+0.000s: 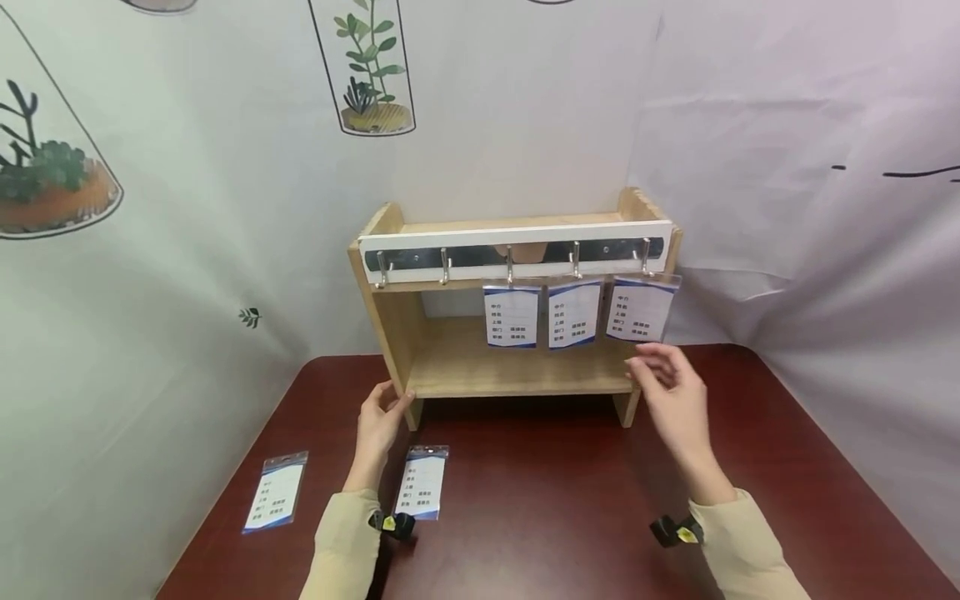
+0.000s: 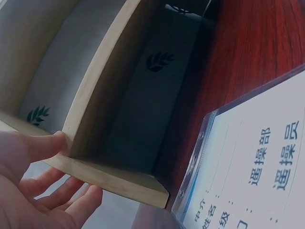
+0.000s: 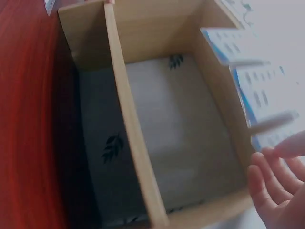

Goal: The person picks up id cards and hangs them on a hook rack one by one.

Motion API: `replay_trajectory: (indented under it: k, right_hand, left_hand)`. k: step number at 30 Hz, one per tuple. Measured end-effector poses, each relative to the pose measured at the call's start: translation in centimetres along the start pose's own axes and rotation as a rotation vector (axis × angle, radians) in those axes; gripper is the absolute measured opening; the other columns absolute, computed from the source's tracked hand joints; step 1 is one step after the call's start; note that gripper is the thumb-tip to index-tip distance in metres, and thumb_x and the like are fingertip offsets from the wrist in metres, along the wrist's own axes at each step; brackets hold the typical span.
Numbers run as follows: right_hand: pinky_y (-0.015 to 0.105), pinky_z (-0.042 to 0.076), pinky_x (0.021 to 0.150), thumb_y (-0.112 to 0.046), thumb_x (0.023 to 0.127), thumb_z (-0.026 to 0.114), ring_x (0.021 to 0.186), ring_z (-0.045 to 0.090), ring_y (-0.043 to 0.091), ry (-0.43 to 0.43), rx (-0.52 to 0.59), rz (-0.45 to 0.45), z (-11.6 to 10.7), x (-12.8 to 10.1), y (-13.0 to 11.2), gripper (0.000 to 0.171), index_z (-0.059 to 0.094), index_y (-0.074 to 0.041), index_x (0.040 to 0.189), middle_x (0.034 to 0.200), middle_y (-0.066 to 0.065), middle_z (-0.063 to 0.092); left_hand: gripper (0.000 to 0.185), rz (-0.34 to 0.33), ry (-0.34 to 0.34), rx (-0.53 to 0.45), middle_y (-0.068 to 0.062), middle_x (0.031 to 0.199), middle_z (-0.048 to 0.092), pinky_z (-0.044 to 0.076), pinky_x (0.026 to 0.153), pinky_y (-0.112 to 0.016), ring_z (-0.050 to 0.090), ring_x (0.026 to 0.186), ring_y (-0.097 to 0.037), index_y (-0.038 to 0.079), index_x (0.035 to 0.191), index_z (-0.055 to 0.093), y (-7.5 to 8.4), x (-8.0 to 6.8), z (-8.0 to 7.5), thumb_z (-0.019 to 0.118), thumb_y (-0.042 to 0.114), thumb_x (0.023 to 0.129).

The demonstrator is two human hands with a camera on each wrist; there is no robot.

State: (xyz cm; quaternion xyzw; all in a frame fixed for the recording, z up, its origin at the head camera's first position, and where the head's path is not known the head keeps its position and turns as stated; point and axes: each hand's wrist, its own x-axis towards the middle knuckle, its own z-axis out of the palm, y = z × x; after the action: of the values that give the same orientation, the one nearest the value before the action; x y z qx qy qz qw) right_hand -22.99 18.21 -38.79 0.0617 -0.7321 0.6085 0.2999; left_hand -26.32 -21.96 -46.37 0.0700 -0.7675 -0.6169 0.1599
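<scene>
My left hand (image 1: 380, 419) grips the lower left side of a wooden shelf (image 1: 517, 379). In the left wrist view the thumb lies on the board's front edge and the fingers are around the outer side panel. Just below the rightmost hanging badge card (image 1: 641, 312), my right hand (image 1: 673, 392) is raised with loosely bent fingers and nothing in it. Two more badge cards, a middle one (image 1: 573, 315) and a left one (image 1: 512, 317), hang beside it from the hook rail (image 1: 480, 257) in clear sleeves.
On the dark red table (image 1: 525, 517), one badge card (image 1: 422, 485) lies by my left forearm and another card (image 1: 276, 493) farther left. The two leftmost hooks (image 1: 381, 268) on the rail carry no card. A patterned cloth wall (image 1: 517, 125) stands behind the shelf.
</scene>
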Motion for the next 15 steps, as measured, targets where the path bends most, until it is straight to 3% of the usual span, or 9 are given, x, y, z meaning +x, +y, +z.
replay_trajectory:
  k: [3,7,10,15]
  right_hand:
    - [0.017,0.056,0.069,-0.004,0.094,0.07,0.076,0.07,0.009,0.097,0.108,0.068,-1.1,0.2,1.0,0.024,0.063,0.002,0.117,0.089,-0.004,0.073]
    - [0.015,0.054,0.071,-0.006,0.09,0.075,0.08,0.067,0.004,0.189,0.087,0.1,-1.6,0.6,3.1,0.031,0.063,0.005,0.118,0.091,-0.007,0.07]
    - [0.012,0.051,0.078,-0.013,0.089,0.079,0.092,0.065,0.005,0.174,0.009,0.137,-1.7,0.6,4.9,0.042,0.063,-0.001,0.126,0.106,-0.002,0.07]
    - [0.009,0.048,0.085,-0.02,0.089,0.079,0.11,0.061,0.006,0.065,-0.049,0.226,-1.3,0.2,7.5,0.058,0.056,-0.013,0.142,0.135,0.009,0.063]
  left_hand:
    - [0.044,0.0,-0.004,-0.002,-0.028,0.13,0.06,0.049,0.101,-0.052,0.059,0.123,-0.041,-0.004,0.134,0.055,0.2,0.2,-0.1,0.071,0.013,0.096]
    - [0.043,-0.016,0.005,-0.003,-0.028,0.13,0.06,0.049,0.1,-0.051,0.059,0.123,-0.04,-0.004,0.133,0.055,0.2,0.2,-0.2,0.07,0.011,0.095]
    - [0.043,-0.011,0.007,0.0,-0.028,0.131,0.06,0.049,0.1,-0.051,0.059,0.122,-0.04,-0.004,0.133,0.055,0.1,0.3,-0.1,0.07,0.011,0.095]
    - [0.044,-0.005,-0.003,0.023,-0.029,0.129,0.06,0.05,0.099,-0.051,0.06,0.121,-0.04,-0.004,0.133,0.055,0.1,0.5,0.0,0.071,0.013,0.095]
